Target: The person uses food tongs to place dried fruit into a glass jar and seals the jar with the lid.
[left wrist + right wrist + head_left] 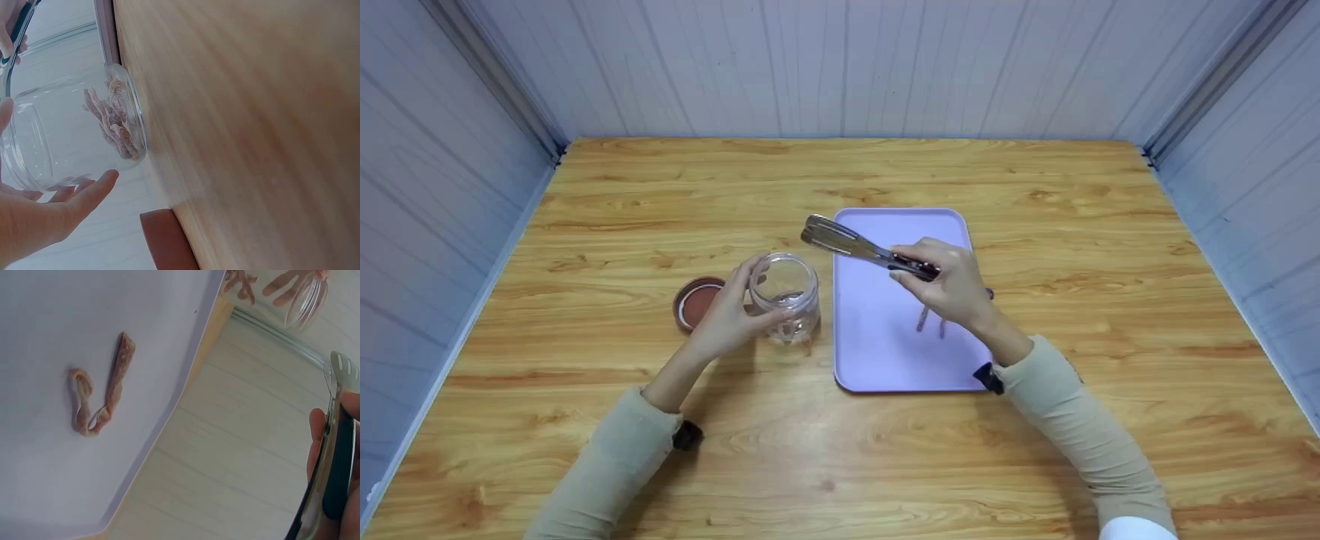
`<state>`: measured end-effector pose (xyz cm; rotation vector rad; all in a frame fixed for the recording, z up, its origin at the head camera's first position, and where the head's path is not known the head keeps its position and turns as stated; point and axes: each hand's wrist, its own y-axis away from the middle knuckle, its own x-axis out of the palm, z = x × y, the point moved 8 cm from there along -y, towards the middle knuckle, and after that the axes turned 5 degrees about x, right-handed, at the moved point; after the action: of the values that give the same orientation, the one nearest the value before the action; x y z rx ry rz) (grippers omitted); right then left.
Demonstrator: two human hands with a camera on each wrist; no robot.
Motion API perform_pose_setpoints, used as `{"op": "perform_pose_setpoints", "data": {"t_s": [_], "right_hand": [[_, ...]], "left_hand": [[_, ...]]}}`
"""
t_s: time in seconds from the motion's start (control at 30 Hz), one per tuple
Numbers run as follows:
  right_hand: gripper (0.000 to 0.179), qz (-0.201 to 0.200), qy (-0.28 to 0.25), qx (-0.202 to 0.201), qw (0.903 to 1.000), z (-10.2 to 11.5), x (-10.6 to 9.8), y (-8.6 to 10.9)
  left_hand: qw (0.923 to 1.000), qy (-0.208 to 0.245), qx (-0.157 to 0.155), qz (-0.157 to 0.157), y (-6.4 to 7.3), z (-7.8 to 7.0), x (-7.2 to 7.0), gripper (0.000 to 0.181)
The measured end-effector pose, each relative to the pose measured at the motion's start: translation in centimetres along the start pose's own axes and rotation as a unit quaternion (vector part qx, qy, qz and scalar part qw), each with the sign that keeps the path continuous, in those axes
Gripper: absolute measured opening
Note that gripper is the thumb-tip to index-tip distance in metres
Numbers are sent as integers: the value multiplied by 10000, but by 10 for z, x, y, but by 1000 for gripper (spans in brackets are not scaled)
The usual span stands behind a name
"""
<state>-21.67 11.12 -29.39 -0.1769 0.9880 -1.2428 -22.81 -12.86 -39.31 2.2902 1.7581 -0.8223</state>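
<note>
My left hand point(727, 319) holds a clear jar point(787, 319) upright by its upper part, fingers on one side and thumb on the other. The jar's mouth is uncovered, and reddish-brown dried strips point(115, 121) with a whitish coating lie at its bottom. My right hand point(949, 283) grips metal serving tongs point(847, 244) with dark handles, above the tray. Their slotted tips point left, near and above the jar's mouth, with nothing seen between them. A bent strip point(115, 385) of the same kind lies on the lilac tray point(877, 356), partly hidden by my right hand in the head view.
A reddish-brown lid point(701, 301) lies inner side up on the wooden table point(780, 465), left of the jar and close to my left hand. The tray stands just right of the jar. Pale panelled walls point(840, 67) enclose the table at the back and sides.
</note>
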Motion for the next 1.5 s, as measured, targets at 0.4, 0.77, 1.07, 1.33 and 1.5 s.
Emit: {"op": "perform_pose_setpoints", "data": {"t_s": [0.4,0.77,1.07,1.33,1.5], "right_hand": [[27,189,734,232,9969,-58,-34,31],[28,436,1166,869,9884,-93,-60,68],[31,717,1407,692,9850,-98,-71,89],[33,1098,1650,920,9758,-106,-82,113],[34,1248,1649,970,9735,-105,-89,124]], "left_hand": [[10000,-42,-65,-40,0,2,0,87],[9999,55,-101,11,4,-17,-2,83],[9996,196,-194,103,7,-39,-4,79],[9999,107,-77,58,6,-38,-4,79],[9999,142,-25,43,6,-38,-4,79]]}}
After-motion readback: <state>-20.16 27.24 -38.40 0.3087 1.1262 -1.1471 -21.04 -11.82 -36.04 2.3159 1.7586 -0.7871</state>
